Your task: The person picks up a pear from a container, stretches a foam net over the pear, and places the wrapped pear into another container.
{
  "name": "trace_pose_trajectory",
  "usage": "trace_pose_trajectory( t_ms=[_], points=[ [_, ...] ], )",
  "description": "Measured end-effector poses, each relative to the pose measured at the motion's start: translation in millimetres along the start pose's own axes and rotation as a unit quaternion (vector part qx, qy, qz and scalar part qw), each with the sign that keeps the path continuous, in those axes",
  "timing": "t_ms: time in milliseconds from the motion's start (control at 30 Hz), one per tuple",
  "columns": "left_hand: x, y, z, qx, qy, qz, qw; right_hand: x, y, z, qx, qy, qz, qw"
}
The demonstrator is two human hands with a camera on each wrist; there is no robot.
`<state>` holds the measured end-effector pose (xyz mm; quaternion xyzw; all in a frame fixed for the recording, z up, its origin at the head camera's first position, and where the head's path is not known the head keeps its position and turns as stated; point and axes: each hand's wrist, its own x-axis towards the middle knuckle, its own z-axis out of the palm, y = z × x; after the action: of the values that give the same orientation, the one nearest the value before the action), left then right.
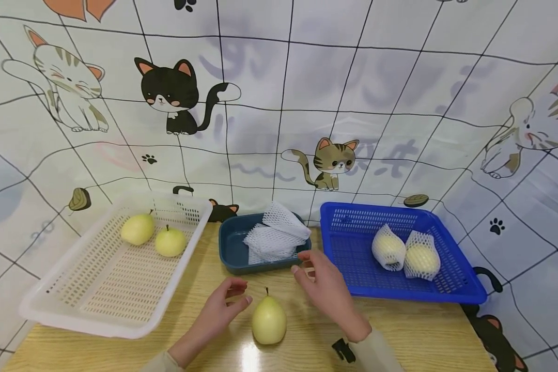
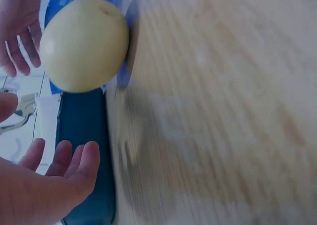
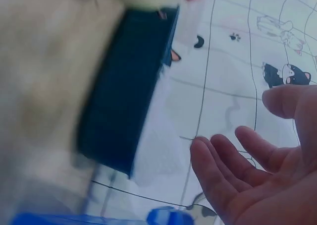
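Note:
A yellow-green pear (image 1: 269,321) stands upright on the wooden table, stem up, between my two hands. To its left, my left hand (image 1: 219,309) hovers with relaxed fingers and holds nothing; the left wrist view shows the pear (image 2: 84,45) apart from the fingers (image 2: 89,160). My right hand (image 1: 326,287) is up and to the right of the pear, near the front right corner of a dark teal tray (image 1: 232,263). In the right wrist view its loosely bent fingers (image 3: 213,165) hold nothing. White foam net sleeves (image 1: 276,240) lie piled in the teal tray.
On the left stands a white plastic basket (image 1: 153,310) with two bare pears (image 1: 170,242) in it. A blue basket (image 1: 349,248) on the right holds two pears in foam nets (image 1: 422,257). Behind hangs a cat-patterned sheet (image 1: 260,129). A small black clip (image 1: 343,350) shows by the right sleeve.

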<state>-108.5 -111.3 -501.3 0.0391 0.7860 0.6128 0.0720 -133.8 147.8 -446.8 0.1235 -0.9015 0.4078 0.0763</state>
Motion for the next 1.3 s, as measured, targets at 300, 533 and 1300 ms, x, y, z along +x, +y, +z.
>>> trace_pose_trajectory(
  t_ms=[300, 533, 1300],
  points=[
    [6.1, 0.7, -3.8, -0.018, 0.053, 0.009, 0.9984, 40.3, -7, 7, -0.084, 0.058, -0.011, 0.9947],
    [7.1, 4.3, -5.1, -0.041, 0.069, 0.019, 0.9966, 65.2, -4, 21, -0.123, 0.090, -0.025, 0.9880],
    [8.9, 0.4, -5.0, -0.079, 0.079, 0.019, 0.9935, 103.9, 18, 47, -0.256, 0.131, -0.046, 0.9567]
  ],
)
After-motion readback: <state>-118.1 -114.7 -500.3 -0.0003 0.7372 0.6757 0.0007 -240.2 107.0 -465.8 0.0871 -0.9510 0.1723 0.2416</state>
